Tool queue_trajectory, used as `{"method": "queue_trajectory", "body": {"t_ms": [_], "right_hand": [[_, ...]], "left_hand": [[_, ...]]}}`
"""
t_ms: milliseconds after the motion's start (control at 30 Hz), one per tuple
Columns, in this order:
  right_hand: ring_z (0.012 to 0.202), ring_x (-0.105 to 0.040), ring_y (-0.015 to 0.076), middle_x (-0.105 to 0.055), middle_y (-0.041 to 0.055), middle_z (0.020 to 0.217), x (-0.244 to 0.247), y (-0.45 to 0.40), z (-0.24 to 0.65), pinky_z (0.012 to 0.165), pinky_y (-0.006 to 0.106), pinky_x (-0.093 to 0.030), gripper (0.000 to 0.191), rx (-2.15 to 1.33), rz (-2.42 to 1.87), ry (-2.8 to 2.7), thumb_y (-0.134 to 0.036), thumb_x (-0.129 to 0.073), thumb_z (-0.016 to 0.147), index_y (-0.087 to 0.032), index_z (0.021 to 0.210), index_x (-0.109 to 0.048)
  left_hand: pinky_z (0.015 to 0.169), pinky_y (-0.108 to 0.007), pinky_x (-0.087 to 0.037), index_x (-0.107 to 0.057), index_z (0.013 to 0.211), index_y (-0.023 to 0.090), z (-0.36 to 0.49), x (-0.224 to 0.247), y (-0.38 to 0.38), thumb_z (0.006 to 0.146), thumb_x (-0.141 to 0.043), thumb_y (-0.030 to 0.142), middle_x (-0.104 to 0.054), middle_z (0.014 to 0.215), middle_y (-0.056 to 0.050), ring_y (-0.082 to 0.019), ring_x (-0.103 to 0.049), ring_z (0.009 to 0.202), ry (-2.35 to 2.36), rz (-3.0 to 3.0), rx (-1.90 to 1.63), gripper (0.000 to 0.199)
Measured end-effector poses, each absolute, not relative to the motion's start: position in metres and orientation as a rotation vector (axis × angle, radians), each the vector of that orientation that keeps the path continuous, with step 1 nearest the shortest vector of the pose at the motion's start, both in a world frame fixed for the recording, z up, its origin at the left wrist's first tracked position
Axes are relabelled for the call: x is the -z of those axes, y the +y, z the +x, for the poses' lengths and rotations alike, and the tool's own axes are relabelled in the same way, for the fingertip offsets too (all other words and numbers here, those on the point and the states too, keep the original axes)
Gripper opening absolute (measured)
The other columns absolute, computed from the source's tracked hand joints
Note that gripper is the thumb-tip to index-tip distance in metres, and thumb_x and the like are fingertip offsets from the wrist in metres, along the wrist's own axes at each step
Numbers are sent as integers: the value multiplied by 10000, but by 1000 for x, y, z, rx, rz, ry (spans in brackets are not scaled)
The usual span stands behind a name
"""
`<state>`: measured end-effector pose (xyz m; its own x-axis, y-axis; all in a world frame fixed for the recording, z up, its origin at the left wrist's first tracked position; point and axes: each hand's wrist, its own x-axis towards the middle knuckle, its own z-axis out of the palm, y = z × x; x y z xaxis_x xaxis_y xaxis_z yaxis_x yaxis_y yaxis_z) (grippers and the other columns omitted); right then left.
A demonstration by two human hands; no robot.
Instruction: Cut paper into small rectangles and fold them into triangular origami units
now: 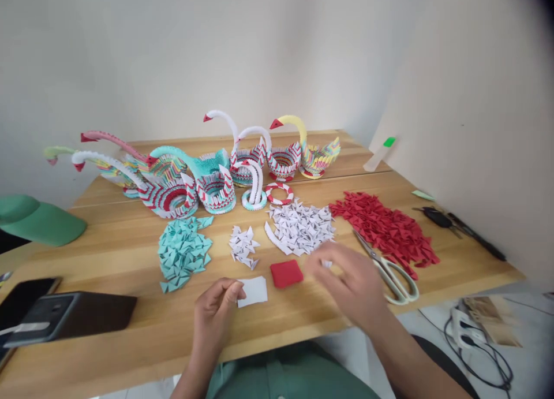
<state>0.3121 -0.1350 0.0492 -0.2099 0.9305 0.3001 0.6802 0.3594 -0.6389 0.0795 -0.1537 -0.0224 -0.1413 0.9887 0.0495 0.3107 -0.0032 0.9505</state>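
Observation:
My left hand (pixel 215 309) rests on the wooden table (pixel 130 254) near its front edge, fingertips touching a small white paper rectangle (pixel 254 290). My right hand (pixel 346 280) is blurred, just right of a red paper stack (pixel 286 273), with a small white folded piece at its fingertips near the pile of white folded triangles (pixel 300 227). A smaller white cluster (pixel 243 246), a teal triangle pile (pixel 184 250) and a red triangle pile (pixel 387 228) lie around them.
Several modular origami swans (pixel 216 168) stand across the back of the table. Scissors (pixel 389 269) lie right of my right hand. A green cap (pixel 37 219), a dark box (pixel 71 315), a phone (pixel 21 298), keys (pixel 441 219) and a glue stick (pixel 378 153) sit at the edges.

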Motion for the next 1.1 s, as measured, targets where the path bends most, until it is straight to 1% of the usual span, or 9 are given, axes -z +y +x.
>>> {"method": "queue_trajectory", "body": {"t_ms": [133,300,400,500,567,700,767,867,1100], "right_hand": [[854,-619,256,-704,89,885,-19,-84,318,751,343,-425,244,63,-1639,-2038,-393,-537,941,-202,924,-688],[849,-592,267,-682,93,883,6,-61,313,730,352,-379,271,250,-1786,-2106,-451,-589,903,-198,947,-675],[857,-593,269,-682,86,864,7,-57,310,740,356,-375,257,222,-1818,-2115,-451,-630,874,-199,888,-680],[856,-600,265,-686,81,847,9,-54,311,749,354,-382,167,156,-1825,-2105,-363,-648,868,-201,841,-683],[857,-604,258,-689,78,853,10,-55,313,767,354,-392,115,103,-1775,-2075,-290,-616,883,-206,848,-685],[929,-615,236,-698,76,951,5,-65,324,844,342,-428,154,-103,-1508,-1881,-250,-526,923,-207,908,-672],[868,-631,213,-701,64,907,1,-72,333,805,317,-454,165,-253,-1470,-1708,-269,-505,930,-199,900,-651],[691,-621,180,-671,22,740,-4,-84,348,660,276,-456,209,-413,-1533,-1481,-340,-507,927,-194,825,-616],[550,-549,143,-611,-13,609,-5,-101,363,540,245,-394,278,-293,-1589,-1457,-383,-516,911,-188,724,-585]], "left_hand": [[610,-248,-509,-646,620,192,79,23,-153,856,-547,426,-668,638,-23,-189,-642,667,1531,1395,-1172,347],[624,-250,-513,-645,625,192,80,22,-153,865,-535,428,-666,642,-26,-191,-642,680,1505,1396,-1163,354],[634,-251,-507,-649,631,191,82,21,-154,865,-540,424,-657,638,-23,-186,-631,677,1513,1361,-1189,348],[635,-252,-508,-652,628,194,82,22,-154,862,-548,423,-659,638,-20,-186,-632,672,1524,1353,-1196,343],[625,-256,-513,-650,623,195,81,22,-153,859,-547,431,-668,641,-24,-193,-640,672,1513,1381,-1178,349],[609,-254,-507,-645,627,197,82,21,-154,868,-531,443,-668,643,-27,-198,-645,684,1517,1397,-1176,363],[619,-254,-502,-638,623,196,83,20,-154,872,-524,450,-662,646,-27,-198,-639,692,1535,1388,-1174,373],[648,-251,-501,-633,623,195,83,21,-155,871,-521,458,-661,660,-25,-198,-639,717,1548,1373,-1154,379],[672,-243,-504,-640,632,196,78,29,-153,861,-530,462,-670,678,-31,-209,-662,781,1502,1396,-1096,368]]}}
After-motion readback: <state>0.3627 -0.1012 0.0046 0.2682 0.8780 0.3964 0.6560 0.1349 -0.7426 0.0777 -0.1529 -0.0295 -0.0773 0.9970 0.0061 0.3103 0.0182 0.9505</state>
